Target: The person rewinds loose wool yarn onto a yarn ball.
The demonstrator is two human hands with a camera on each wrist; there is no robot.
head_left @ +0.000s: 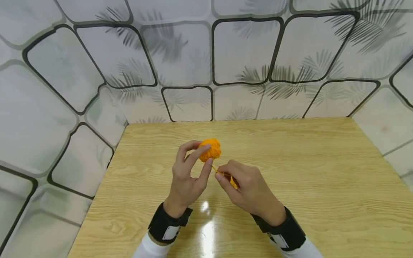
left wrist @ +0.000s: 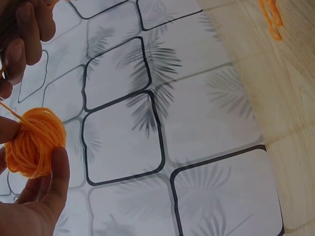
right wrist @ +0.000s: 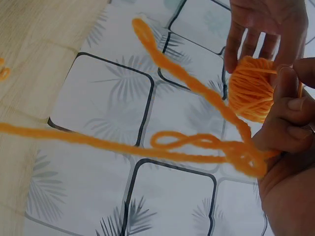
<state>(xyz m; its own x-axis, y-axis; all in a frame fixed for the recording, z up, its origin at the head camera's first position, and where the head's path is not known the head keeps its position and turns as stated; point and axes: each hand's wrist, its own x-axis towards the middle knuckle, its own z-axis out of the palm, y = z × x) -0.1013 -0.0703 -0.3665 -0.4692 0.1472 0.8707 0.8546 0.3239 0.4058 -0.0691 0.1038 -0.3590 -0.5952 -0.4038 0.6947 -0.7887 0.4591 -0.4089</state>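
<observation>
My left hand (head_left: pixel 189 178) holds a small ball of orange yarn (head_left: pixel 210 149) above the table, thumb below and fingers at its far side. In the left wrist view the ball (left wrist: pixel 37 142) shows its wound strands. A single strand (head_left: pixel 215 170) runs from the ball to my right hand (head_left: pixel 248 184), whose thumb and forefinger pinch it. More loose yarn (head_left: pixel 233 183) shows under the right palm. Seen from the right wrist, loops of slack yarn (right wrist: pixel 192 86) hang from that hand, and one length (right wrist: pixel 98 146) stretches off to the side.
A light wood table (head_left: pixel 306 172) lies beneath both hands. Pale panels (head_left: pixel 180 53) with leaf prints and dark outlines stand behind it and along both sides. Some orange yarn (left wrist: pixel 271 19) appears against the table in the left wrist view. Black bands (head_left: pixel 169 224) wrap both wrists.
</observation>
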